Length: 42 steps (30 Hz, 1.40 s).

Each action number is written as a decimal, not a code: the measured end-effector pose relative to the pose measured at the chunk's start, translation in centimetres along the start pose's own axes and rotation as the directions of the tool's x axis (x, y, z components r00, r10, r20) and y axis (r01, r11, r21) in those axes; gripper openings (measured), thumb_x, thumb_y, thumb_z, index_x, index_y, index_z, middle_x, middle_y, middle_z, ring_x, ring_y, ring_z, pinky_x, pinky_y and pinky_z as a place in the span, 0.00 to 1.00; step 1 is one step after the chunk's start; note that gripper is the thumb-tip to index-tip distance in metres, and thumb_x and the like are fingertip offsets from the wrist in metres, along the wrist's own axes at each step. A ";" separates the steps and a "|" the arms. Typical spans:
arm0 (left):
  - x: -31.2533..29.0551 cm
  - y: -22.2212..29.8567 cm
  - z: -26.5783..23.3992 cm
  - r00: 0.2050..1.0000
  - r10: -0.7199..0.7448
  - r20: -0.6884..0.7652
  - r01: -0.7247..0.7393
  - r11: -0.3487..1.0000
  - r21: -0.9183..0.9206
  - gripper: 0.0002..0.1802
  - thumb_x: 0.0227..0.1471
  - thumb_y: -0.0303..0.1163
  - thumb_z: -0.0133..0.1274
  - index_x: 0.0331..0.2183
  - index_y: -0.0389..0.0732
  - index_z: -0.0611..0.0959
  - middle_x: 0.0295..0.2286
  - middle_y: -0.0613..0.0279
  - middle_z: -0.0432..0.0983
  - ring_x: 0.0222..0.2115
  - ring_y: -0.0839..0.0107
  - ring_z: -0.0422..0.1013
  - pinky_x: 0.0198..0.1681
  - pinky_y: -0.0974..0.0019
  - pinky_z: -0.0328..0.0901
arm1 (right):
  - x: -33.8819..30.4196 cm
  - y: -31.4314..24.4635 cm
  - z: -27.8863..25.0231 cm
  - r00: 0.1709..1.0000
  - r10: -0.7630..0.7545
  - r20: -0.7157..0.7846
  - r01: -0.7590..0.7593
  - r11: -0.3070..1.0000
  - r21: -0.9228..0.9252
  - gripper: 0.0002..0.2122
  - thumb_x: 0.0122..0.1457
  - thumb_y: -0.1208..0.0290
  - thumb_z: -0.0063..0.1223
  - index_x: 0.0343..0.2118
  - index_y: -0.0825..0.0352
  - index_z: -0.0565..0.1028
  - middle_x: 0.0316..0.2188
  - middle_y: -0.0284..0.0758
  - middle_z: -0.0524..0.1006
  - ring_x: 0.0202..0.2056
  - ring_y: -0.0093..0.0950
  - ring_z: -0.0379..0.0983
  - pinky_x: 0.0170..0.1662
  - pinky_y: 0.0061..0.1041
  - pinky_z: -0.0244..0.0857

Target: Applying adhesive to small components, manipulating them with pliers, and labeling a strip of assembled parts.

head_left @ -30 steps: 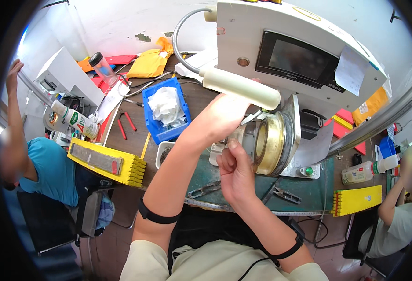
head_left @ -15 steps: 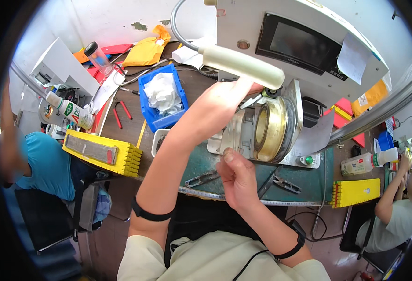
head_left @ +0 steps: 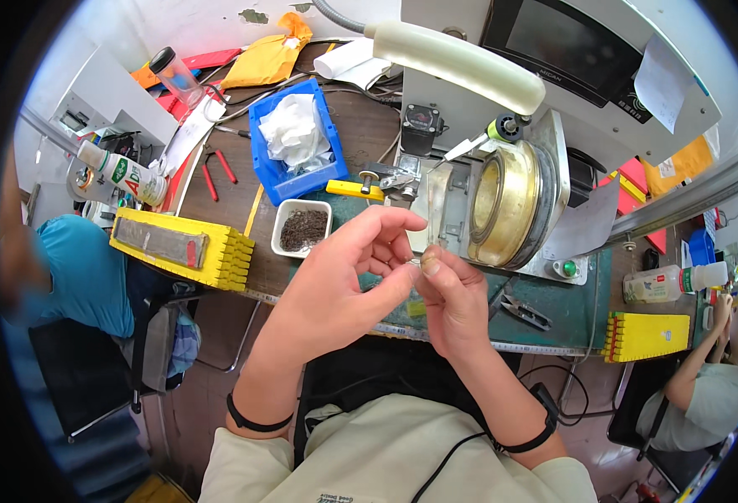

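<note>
Close together over the front of the green work mat [head_left: 570,314], my left hand [head_left: 344,272] and my right hand [head_left: 457,306] meet at the fingertips. The right thumb and curled forefinger pinch something tiny and pale, too small to name. My left thumb and bent fingers close in on the same spot, with the forefinger raised above it. Just beyond is a machine with a brass-coloured ring wheel [head_left: 488,201] and a metal fixture [head_left: 398,180] with a yellow bar [head_left: 354,189]. Beside my left hand, a white tub [head_left: 280,243] holds small dark bits.
A long white lamp [head_left: 461,67] hangs over the machine. Spring snips [head_left: 526,313] lie right of my right hand. Behind the tub is a blue bin [head_left: 306,186] with white wadding; red-handled pliers [head_left: 210,178] and stacked yellow trays [head_left: 180,247] are left. People sit at both sides.
My left hand has come back from the machine, under the lamp, to meet my right hand. The fixture and tub now show. The whole view has shifted slightly.
</note>
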<state>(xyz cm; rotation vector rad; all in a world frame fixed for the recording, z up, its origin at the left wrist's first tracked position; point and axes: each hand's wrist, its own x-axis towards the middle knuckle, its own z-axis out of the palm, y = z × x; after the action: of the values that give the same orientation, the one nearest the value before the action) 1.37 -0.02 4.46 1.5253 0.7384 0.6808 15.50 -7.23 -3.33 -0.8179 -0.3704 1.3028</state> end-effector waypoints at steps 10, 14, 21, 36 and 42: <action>1.2 -1.7 -0.1 0.985 -0.169 0.026 0.169 0.938 -0.302 0.25 0.51 0.17 0.57 0.50 0.34 0.68 0.33 0.62 0.73 0.34 0.76 0.74 0.41 0.72 0.71 | 0.1 0.2 -0.1 0.999 -0.041 -0.010 0.041 0.998 -0.043 0.07 0.59 0.77 0.58 0.38 0.72 0.81 0.31 0.29 0.79 0.33 0.17 0.71 0.40 0.19 0.64; 1.7 -1.6 0.4 0.985 -0.174 0.005 0.165 0.925 -0.342 0.25 0.51 0.16 0.56 0.50 0.36 0.67 0.33 0.61 0.74 0.34 0.76 0.74 0.41 0.73 0.71 | 0.5 0.1 -0.4 0.998 -0.065 0.017 0.066 0.997 -0.049 0.07 0.59 0.76 0.58 0.37 0.72 0.81 0.31 0.29 0.79 0.33 0.18 0.72 0.42 0.20 0.66; 1.4 -2.5 2.8 0.981 0.009 -0.194 -0.034 0.991 -0.126 0.28 0.48 0.12 0.55 0.49 0.37 0.65 0.34 0.60 0.74 0.35 0.76 0.73 0.41 0.74 0.70 | 0.5 0.4 -1.4 0.993 -0.079 -0.082 0.068 0.989 -0.134 0.10 0.61 0.73 0.58 0.42 0.73 0.80 0.35 0.32 0.81 0.38 0.18 0.75 0.45 0.20 0.68; 1.9 -5.0 1.7 0.861 0.442 -0.250 -0.429 0.897 0.108 0.33 0.41 0.13 0.52 0.51 0.41 0.62 0.29 0.59 0.71 0.44 0.64 0.69 0.60 0.56 0.53 | -11.3 -14.8 -10.3 0.946 -0.321 -0.042 0.184 0.639 -0.747 0.18 0.68 0.73 0.39 0.58 0.68 0.69 0.28 0.29 0.74 0.33 0.17 0.69 0.40 0.18 0.65; 2.8 -4.3 2.4 0.844 0.494 -0.208 -0.496 0.867 0.044 0.34 0.45 0.14 0.50 0.53 0.41 0.60 0.30 0.59 0.71 0.49 0.60 0.68 0.60 0.52 0.56 | -13.9 -26.7 -14.9 0.364 -0.931 -0.029 0.157 0.092 -0.983 0.23 0.61 0.75 0.54 0.60 0.69 0.66 0.43 0.34 0.76 0.43 0.22 0.71 0.49 0.23 0.65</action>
<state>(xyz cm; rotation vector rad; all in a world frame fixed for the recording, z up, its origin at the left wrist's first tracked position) 4.75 0.92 -0.05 1.6637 0.4895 1.2521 40.57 -26.36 8.35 -1.7579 -0.7243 -0.3466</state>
